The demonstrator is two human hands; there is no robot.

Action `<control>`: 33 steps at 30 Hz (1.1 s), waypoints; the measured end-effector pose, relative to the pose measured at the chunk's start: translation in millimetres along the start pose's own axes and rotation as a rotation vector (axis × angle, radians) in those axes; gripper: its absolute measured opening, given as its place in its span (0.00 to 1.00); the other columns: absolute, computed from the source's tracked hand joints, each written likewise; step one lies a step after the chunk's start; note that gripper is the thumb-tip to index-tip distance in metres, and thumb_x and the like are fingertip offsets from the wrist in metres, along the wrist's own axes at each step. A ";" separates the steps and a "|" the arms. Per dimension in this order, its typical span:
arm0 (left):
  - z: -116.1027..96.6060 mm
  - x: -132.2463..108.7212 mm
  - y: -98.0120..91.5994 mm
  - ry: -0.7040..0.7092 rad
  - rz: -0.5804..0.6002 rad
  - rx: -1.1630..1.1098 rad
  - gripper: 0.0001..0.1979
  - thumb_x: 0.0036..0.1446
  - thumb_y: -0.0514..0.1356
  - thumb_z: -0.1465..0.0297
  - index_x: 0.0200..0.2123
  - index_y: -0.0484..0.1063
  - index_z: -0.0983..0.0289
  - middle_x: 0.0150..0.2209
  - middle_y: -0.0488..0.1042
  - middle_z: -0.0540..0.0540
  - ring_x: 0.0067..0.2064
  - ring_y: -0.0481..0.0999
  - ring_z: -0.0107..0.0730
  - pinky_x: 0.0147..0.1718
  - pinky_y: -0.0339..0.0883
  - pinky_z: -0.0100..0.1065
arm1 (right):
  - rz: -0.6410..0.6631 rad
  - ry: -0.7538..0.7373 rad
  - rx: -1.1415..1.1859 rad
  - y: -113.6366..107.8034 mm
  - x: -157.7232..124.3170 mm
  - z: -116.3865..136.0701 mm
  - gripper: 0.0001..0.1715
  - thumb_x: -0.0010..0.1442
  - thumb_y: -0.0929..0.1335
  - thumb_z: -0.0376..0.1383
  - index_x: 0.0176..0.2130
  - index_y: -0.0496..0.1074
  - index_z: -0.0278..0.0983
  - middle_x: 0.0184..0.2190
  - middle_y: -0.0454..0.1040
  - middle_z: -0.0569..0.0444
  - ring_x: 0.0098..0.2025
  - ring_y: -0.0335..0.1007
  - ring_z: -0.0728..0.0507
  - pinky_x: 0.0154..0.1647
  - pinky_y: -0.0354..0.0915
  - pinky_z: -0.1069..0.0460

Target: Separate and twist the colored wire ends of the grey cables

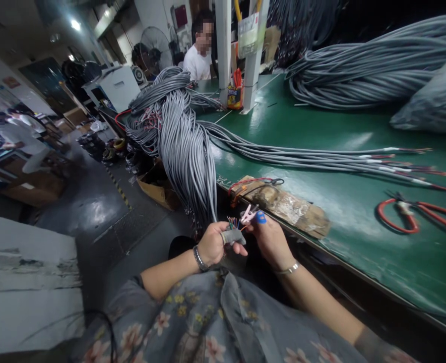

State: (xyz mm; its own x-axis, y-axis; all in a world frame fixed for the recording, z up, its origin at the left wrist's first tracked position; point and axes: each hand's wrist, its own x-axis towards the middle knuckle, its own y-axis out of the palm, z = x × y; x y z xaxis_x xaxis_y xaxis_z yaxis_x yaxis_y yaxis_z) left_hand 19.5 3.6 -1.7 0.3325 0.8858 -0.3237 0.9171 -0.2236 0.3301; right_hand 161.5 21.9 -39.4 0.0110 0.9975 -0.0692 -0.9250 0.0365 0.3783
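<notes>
My left hand (pixel 213 246) is closed around the end of a grey cable, where a grey sleeve-like piece (pixel 233 236) shows by the thumb. Several thin coloured wires (pixel 233 222) fan out from that end. Close on its right, my right hand (pixel 272 242) is pinched, with a blue wrap (pixel 260 217) on one digit. At its fingertips is a small pale pink clip (pixel 247 215), and an orange wire runs toward them. The exact grip of the right fingers is partly hidden. A thick bundle of grey cables (pixel 187 146) hangs over the table edge just beyond my hands.
A worn wooden block (pixel 287 204) with red and black leads lies along the green table's (pixel 377 252) edge. Red-handled pliers (pixel 398 214) rest at right. Stripped cable ends (pixel 407 169) stretch across the table. A white post (pixel 225 55) stands behind; another person (pixel 198 63) is beyond.
</notes>
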 end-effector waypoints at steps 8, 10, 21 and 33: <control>1.8 6.5 2.3 -0.024 -0.012 -0.013 0.24 0.32 0.70 0.52 0.19 0.67 0.66 0.12 0.65 0.49 0.16 0.70 0.30 0.20 0.62 0.30 | 0.010 0.167 0.255 7.1 8.2 -5.3 0.29 0.42 0.74 0.61 0.31 0.76 0.41 0.26 0.74 0.54 0.28 0.68 0.44 0.31 0.68 0.48; 3.2 7.5 2.4 -0.031 -0.017 -0.003 0.24 0.32 0.70 0.53 0.19 0.67 0.66 0.12 0.66 0.49 0.16 0.70 0.29 0.19 0.61 0.29 | -0.013 0.164 0.284 8.0 9.0 -6.2 0.26 0.44 0.75 0.58 0.31 0.76 0.41 0.27 0.75 0.54 0.30 0.69 0.43 0.32 0.68 0.48; 8.6 -2.9 -1.1 0.027 -0.036 0.077 0.24 0.37 0.69 0.51 0.19 0.68 0.67 0.14 0.67 0.51 0.19 0.72 0.31 0.22 0.64 0.31 | 0.083 0.234 0.302 3.3 3.1 0.1 0.28 0.50 0.68 0.62 0.32 0.76 0.43 0.26 0.75 0.55 0.29 0.69 0.44 0.32 0.68 0.49; 6.7 3.1 6.7 0.163 -0.180 0.062 0.21 0.40 0.67 0.53 0.20 0.66 0.64 0.13 0.67 0.49 0.20 0.74 0.32 0.25 0.66 0.32 | 0.044 0.223 0.324 5.2 2.3 0.5 0.21 0.46 0.75 0.54 0.29 0.76 0.41 0.26 0.73 0.56 0.27 0.65 0.47 0.29 0.67 0.51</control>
State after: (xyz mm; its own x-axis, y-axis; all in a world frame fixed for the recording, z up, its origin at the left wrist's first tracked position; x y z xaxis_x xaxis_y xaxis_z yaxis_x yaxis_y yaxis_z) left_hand 28.1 2.1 -6.4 0.1268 0.9665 -0.2230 0.9717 -0.0759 0.2235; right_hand 156.8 24.4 -37.2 -0.1414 0.9624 -0.2320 -0.7544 0.0470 0.6547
